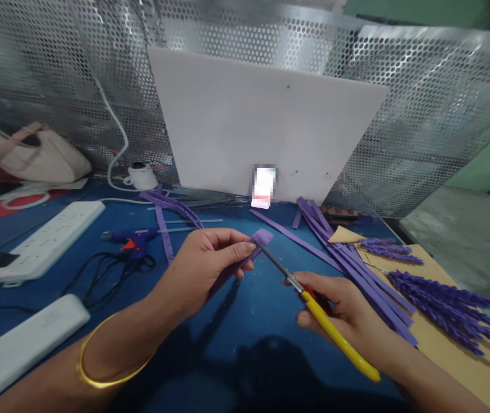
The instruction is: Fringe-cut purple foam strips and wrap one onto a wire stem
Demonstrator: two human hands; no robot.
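My left hand (217, 258) pinches a purple strip (263, 236) between thumb and fingers, and part of the strip hangs beneath the palm. Yellow-handled pliers (335, 334) are in my right hand (335, 304). Their long thin metal jaws reach up and left to the strip, touching it beside my left thumb. Whether the jaw tips are closed is too small to tell. A gold bangle circles my left wrist.
A blue glue gun (135, 241), cords and white power strips (51, 238) lie left. Loose purple strips (357, 275) and purple flower sprigs (447, 307) on tan paper lie right. A lit phone (263, 186) leans against a white board (266, 120) behind.
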